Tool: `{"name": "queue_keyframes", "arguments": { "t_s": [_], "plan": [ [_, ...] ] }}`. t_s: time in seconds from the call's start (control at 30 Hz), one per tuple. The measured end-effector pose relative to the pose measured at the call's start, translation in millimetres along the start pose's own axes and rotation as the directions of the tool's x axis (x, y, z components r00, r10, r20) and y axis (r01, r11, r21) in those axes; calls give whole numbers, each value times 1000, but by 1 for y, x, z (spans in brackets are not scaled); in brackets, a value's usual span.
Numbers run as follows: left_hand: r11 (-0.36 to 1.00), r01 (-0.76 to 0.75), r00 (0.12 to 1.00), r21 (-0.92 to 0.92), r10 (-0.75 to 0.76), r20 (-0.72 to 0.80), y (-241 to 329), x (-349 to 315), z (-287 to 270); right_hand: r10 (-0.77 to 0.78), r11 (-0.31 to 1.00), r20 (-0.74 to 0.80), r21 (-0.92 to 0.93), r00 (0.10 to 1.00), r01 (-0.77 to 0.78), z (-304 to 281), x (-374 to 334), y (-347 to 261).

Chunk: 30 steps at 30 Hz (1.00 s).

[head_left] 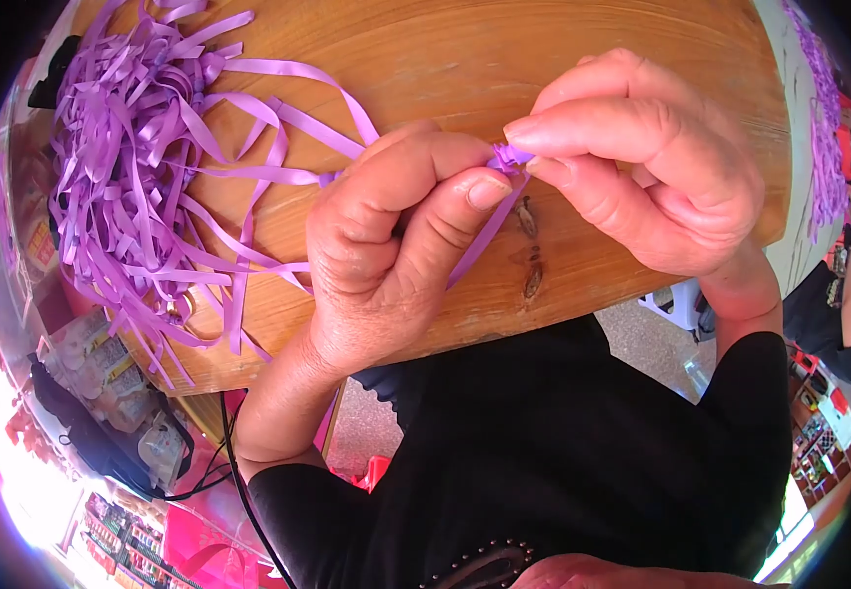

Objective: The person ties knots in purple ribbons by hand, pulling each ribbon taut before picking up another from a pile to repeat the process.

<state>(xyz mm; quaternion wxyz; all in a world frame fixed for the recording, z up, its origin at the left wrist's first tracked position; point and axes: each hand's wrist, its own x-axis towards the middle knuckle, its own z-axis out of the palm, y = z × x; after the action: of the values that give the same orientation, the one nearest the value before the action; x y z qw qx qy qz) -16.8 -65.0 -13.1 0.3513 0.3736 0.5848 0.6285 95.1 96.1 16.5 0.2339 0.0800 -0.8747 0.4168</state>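
Both hands meet over a wooden table (504, 59), pinching one thin purple ribbon strip (511, 157) between them. My left hand (386, 245) grips the strip between thumb and forefinger, and the strip's loose end hangs down past the palm. My right hand (651, 167) holds the small folded bit of the same strip with its thumb and forefinger tip. Another length of the ribbon runs left from my left hand toward a big heap of purple ribbon strips (131, 167).
The heap covers the table's left part and spills over its near edge. More purple strips (823, 147) hang at the far right. A person in black (833, 314) is at the right. Packaged goods (102, 373) and a black cable (234, 461) lie below the table's left.
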Motion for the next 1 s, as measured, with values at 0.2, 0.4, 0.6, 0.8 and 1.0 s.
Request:
{"name": "queue_keyframes", "arguments": {
  "t_s": [0.2,0.4,0.6,0.8,1.0],
  "plan": [
    [999,-35,999,-7,35,-3,-1,0,0,8,1000,4,-1,1000,-8,0,-1,0],
    [995,-70,998,65,70,1,-4,2,-1,24,1000,47,-5,999,-24,-2,-1,0],
    [964,-173,985,205,174,13,-3,-1,0,70,991,103,102,992,-80,-1,-1,2],
    [978,-145,987,148,153,-48,-3,-5,0,160,928,38,334,986,-163,6,-3,5],
    [990,-135,991,49,134,15,-7,-4,-3,-22,1000,104,18,994,21,-1,1,3]
  ]
}}
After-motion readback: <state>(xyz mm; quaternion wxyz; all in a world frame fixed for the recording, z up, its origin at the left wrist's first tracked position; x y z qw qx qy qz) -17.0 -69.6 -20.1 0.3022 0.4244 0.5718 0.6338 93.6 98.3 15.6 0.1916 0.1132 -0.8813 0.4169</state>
